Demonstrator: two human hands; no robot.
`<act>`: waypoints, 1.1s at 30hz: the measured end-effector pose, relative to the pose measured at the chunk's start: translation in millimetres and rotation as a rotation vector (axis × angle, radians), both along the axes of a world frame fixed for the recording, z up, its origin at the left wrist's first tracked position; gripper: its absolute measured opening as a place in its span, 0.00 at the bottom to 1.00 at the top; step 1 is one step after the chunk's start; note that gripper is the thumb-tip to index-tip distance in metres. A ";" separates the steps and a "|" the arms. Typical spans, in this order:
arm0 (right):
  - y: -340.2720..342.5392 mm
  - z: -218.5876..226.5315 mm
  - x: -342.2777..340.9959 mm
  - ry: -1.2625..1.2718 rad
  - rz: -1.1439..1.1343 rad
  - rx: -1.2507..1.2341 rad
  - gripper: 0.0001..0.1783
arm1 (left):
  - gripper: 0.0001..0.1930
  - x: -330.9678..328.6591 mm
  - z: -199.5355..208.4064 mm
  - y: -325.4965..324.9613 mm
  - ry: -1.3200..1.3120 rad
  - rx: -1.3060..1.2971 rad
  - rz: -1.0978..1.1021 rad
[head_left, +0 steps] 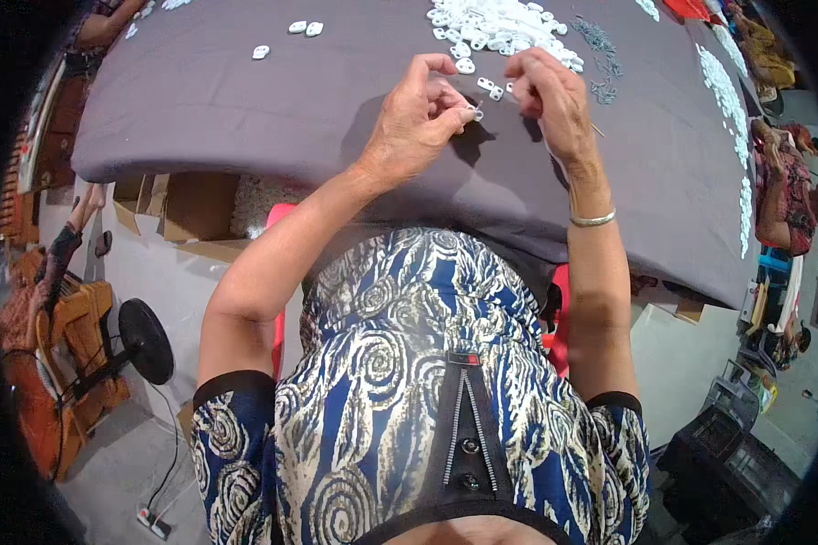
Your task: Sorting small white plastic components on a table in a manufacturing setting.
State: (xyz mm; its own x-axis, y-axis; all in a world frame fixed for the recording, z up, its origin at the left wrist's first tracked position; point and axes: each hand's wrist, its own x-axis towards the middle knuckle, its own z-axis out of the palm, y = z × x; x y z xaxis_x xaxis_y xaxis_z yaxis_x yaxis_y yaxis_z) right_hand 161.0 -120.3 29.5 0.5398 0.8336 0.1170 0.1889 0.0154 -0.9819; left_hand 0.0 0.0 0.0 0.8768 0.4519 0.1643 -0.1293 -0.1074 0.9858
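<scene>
My left hand [420, 113] is over the grey-covered table, thumb and fingertips pinched on a small white plastic piece [477, 114]. To its right, my right hand [552, 95] is raised with its fingers curled together; what they hold, if anything, is hidden. A thin light-coloured stick end [597, 130] shows beside that hand, and I cannot tell whether the hand grips it. Between the hands and just beyond them lie a few loose white pieces with holes [490, 88]. A bracelet circles my right wrist.
A large heap of white plastic pieces [500, 25] lies at the far middle, with a scatter of small grey metal parts [600, 50] to its right. More white pieces [306, 28] sit far left. Other people sit around the table. A black fan [145, 341] stands at left.
</scene>
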 end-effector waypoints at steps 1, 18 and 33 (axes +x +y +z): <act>-2.1 0.2 2.9 0.022 -0.053 0.012 0.15 | 0.21 -0.8 2.8 -1.7 0.013 -0.048 0.013; -25.5 -3.0 42.4 -0.682 -0.231 -0.175 0.07 | 0.18 2.0 -2.0 13.2 -0.038 0.002 0.250; -79.0 -12.7 105.9 -0.852 -0.706 -0.519 0.10 | 0.16 0.3 -3.5 15.2 0.016 0.015 0.268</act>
State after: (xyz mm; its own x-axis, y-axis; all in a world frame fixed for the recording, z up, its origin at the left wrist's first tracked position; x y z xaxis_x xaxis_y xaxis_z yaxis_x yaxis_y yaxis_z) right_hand 266.9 -199.3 16.8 0.8059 0.4411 0.3949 0.5829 -0.7081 -0.3985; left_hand 0.3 15.2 -3.5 0.7284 0.6661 0.1601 -0.0791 -0.1504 0.9855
